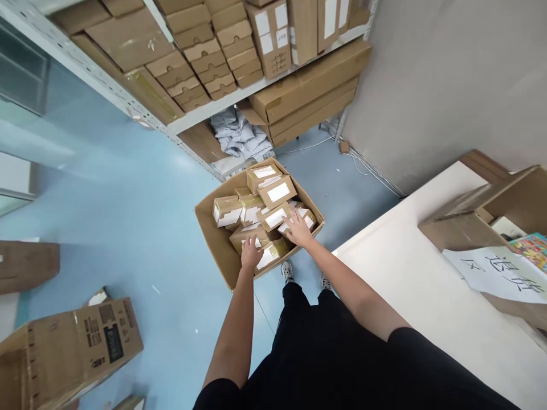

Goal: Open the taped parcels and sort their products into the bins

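Note:
A large open carton (212, 242) in front of my feet holds several small brown boxes with white labels, lying at different angles. My left hand (251, 254) reaches over its near left part, fingers apart, at a labelled box (239, 238). My right hand (298, 229) is over the right side with its fingers spread, beside a small box (274, 217) with a white label. Neither hand is closed around a box; whether the fingertips press on the cardboard is hard to see. Another labelled box (277, 192) rests on top of the pile toward the far side.
A metal shelf (222, 103) stacked with brown boxes stands beyond the carton. To the right is a white table (384, 250) bearing an open box with a handwritten paper sign (498, 273). A printed carton (85, 347) lies on the blue floor (166, 228) at the left.

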Demonstrator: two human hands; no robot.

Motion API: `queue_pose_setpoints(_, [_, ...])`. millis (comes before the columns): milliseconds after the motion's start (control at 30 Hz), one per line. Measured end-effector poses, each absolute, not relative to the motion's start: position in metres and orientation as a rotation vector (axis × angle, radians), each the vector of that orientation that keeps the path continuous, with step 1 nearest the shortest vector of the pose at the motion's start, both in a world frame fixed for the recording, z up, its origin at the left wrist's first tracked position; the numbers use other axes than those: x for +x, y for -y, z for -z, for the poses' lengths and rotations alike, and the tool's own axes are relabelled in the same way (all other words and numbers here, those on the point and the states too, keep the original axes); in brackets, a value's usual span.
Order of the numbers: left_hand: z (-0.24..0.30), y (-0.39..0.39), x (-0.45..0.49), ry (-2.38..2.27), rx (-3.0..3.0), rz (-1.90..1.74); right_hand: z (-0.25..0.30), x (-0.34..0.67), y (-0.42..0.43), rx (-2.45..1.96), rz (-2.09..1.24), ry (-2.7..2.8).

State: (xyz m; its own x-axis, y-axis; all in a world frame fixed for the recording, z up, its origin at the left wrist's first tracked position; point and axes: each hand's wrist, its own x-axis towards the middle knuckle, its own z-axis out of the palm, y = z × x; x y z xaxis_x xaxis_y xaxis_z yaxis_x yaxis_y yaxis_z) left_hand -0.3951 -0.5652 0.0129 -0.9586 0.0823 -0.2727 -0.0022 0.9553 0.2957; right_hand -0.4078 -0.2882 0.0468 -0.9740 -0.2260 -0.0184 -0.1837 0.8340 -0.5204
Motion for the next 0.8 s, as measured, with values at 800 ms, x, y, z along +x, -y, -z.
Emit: queue_pose_setpoints(800, [0.097, 0.630, -0.398, -2.507, 0.294, -0.501, 0.081, -0.425, 0.398, -0.509, 0.238, -2.471])
